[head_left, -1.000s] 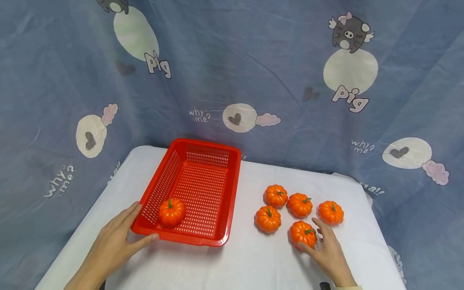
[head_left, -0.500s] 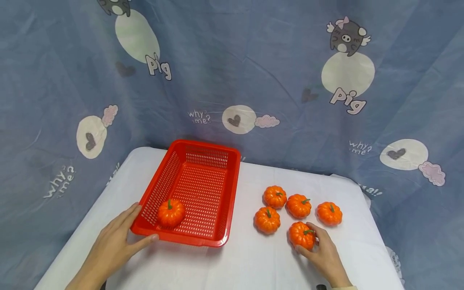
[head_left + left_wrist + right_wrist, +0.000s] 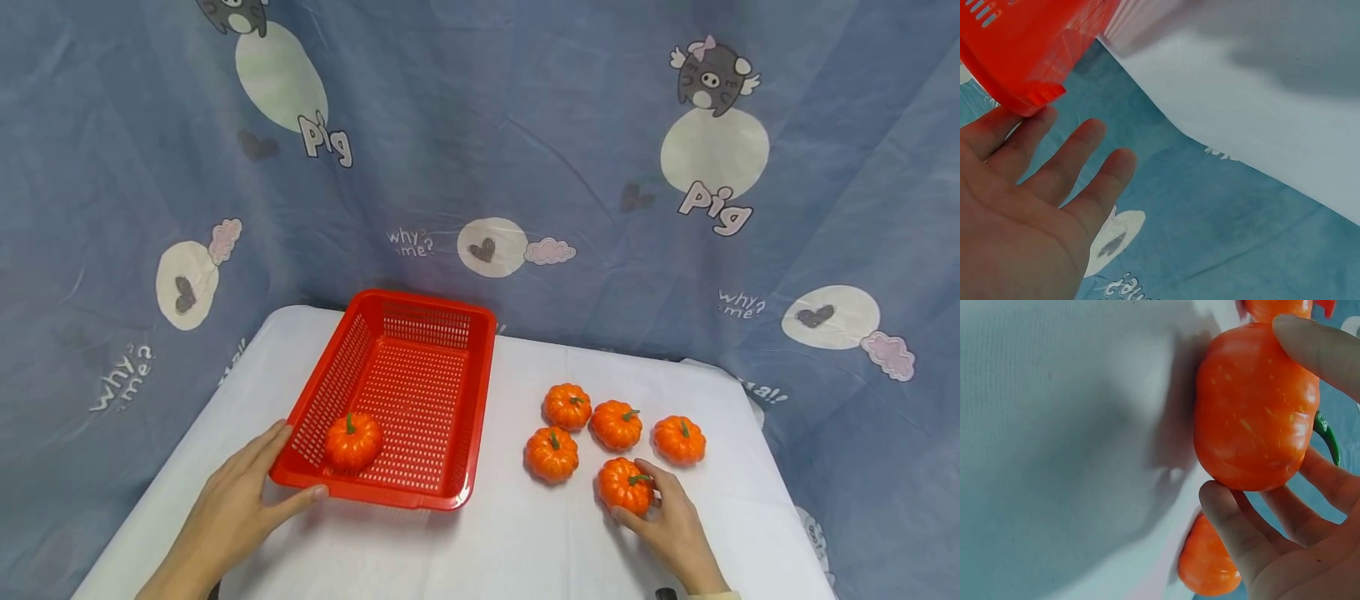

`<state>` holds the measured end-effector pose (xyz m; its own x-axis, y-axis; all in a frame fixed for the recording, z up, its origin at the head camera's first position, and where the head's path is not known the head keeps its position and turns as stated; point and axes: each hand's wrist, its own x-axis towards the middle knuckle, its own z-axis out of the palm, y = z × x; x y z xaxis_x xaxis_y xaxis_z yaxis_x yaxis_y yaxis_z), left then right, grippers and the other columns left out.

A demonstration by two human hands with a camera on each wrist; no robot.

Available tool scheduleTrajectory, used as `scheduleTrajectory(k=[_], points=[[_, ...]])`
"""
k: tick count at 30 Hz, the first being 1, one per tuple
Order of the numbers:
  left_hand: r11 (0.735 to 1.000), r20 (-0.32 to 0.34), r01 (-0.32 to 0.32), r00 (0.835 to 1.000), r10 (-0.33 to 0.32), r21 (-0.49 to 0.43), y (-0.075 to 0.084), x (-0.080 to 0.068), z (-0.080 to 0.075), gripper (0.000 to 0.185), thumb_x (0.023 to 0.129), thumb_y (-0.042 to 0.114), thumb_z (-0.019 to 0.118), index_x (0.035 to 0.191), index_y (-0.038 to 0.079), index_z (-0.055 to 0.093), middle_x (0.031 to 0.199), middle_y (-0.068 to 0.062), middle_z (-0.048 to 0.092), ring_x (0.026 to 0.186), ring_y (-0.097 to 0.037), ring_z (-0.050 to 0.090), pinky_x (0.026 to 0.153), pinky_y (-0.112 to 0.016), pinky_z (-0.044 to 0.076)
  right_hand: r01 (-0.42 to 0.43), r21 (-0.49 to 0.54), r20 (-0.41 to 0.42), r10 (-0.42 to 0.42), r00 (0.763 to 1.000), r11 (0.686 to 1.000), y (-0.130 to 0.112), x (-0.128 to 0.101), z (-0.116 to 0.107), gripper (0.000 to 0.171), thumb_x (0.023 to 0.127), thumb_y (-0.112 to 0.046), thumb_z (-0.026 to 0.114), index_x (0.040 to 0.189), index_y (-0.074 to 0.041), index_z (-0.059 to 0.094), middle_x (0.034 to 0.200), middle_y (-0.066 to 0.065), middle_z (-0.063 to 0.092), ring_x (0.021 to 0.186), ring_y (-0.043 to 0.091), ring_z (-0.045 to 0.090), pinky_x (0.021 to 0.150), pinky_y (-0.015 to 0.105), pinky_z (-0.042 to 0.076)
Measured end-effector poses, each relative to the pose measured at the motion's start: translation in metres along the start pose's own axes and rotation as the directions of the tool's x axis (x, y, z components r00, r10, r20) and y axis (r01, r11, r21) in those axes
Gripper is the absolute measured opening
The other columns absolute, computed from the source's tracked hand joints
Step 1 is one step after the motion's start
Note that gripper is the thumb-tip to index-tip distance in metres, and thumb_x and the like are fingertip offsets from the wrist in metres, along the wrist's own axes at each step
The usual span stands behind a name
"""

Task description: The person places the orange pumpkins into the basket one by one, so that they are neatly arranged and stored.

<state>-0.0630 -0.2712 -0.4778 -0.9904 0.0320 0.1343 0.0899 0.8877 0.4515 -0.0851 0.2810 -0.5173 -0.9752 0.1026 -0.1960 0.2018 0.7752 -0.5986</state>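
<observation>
Across mid-frame there's open white tabletop (image 3: 517, 542) between the red basket (image 3: 420, 383) and the four loose pumpkins (image 3: 551, 456), its far edge before the blue drape (image 3: 555, 192). Lower right, the right hand (image 3: 667, 525) grips one pumpkin (image 3: 624, 487) between thumb and fingers; the left hand (image 3: 228, 517), fingers extended, touches the basket's lower-left corner.

I've got a white-covered table (image 3: 525, 542) in front of me, blue cloth (image 3: 420, 125) hanging behind and both sides, pig/heart/cloud prints, soft shadows on the tabletop.
</observation>
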Motion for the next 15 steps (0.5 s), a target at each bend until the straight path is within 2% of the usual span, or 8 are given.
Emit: scheduleTrajectory(k=[15], points=[[1.0, 0.017, 0.023, 1.0, -0.023, 0.003, 0.0, -0.001, 0.0, 0.116, 0.075, 0.075, 0.073, 0.154, -0.002, 0.037, 0.154, -0.026, 0.04, 0.132, -0.049, 0.042, 0.103, -0.073, 0.037, 0.024, 0.03, -0.021, -0.023, 1.0, 0.999, -0.009, -0.001, -0.011, 0.092, 0.079, -0.036, 0.089, 0.152, -0.008, 0.04, 0.151, 0.021, 0.042, 0.13, 0.04, 0.048, 0.104, 0.058, 0.047]])
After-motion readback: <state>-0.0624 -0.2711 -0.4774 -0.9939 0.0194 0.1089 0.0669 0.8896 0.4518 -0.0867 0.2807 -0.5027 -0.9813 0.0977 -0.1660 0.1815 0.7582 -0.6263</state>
